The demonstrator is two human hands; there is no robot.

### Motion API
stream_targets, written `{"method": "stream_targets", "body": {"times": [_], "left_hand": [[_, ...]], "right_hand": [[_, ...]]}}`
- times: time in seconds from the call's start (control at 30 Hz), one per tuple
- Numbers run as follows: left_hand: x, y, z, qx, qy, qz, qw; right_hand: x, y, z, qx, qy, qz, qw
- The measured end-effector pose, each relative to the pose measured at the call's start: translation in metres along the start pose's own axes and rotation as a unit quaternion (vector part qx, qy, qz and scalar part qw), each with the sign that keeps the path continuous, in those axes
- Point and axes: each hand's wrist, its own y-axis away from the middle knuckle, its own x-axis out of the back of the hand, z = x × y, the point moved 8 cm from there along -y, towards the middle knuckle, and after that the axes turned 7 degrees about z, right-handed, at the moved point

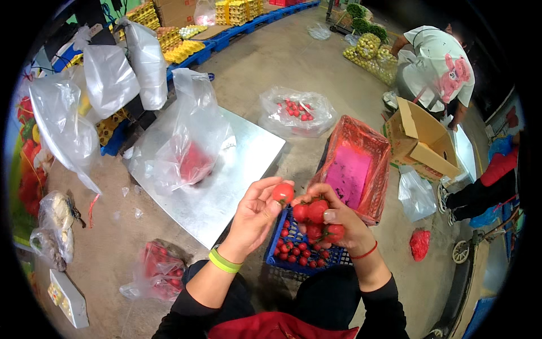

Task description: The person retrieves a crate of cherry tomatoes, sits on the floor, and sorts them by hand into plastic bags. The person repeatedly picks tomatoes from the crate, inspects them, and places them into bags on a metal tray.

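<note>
Above a blue slatted plastic crate [282,261] of small red tomatoes, the left hand [254,217] pinches a single round red tomato [283,192] between thumb and fingertips, lifted clear, seemingly so it can be looked over on its own. The right hand [339,223] is closed around a cluster of red tomatoes on the vine [315,217], held close beside the single one, nearly touching it; keeping both directly over the crate probably means anything dropped lands back among the rest.

Just beyond the hands lies a flat grey metal plate [226,181], carrying a clear plastic bag with red produce inside [186,152]. To its right stands an orange mesh-lined crate with a pink sheet at the bottom [358,169] (empty of fruit, as far as can be seen). Another clear bag of tomatoes [296,112] lies on the concrete floor [293,56] farther off. A person in a white shirt [440,65] bends over a brown cardboard box [423,141], well apart.
</note>
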Motion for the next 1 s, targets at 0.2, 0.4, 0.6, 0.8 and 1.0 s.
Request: {"method": "stream_targets", "body": {"times": [0.2,0.4,0.6,0.8,1.0], "left_hand": [[0.002,0.001,0.006,0.065,0.15,-0.024,0.986],[-0.002,0.006,0.007,0.031,0.081,-0.025,0.996],[-0.008,0.004,0.005,0.072,0.177,-0.037,0.981],[-0.004,-0.004,-0.009,0.078,0.208,-0.009,0.975],[0.005,-0.007,-0.024,0.102,0.06,0.048,0.992]], "right_hand": [[0.013,0.006,0.014,-0.051,-0.204,0.027,0.977],[0.015,0.004,0.027,-0.119,-0.35,0.056,0.928],[0.016,0.004,0.023,-0.105,-0.32,0.08,0.938],[0.031,0.005,0.021,-0.081,-0.238,0.09,0.964],[0.037,-0.004,0.02,-0.061,-0.161,0.078,0.982]]}}
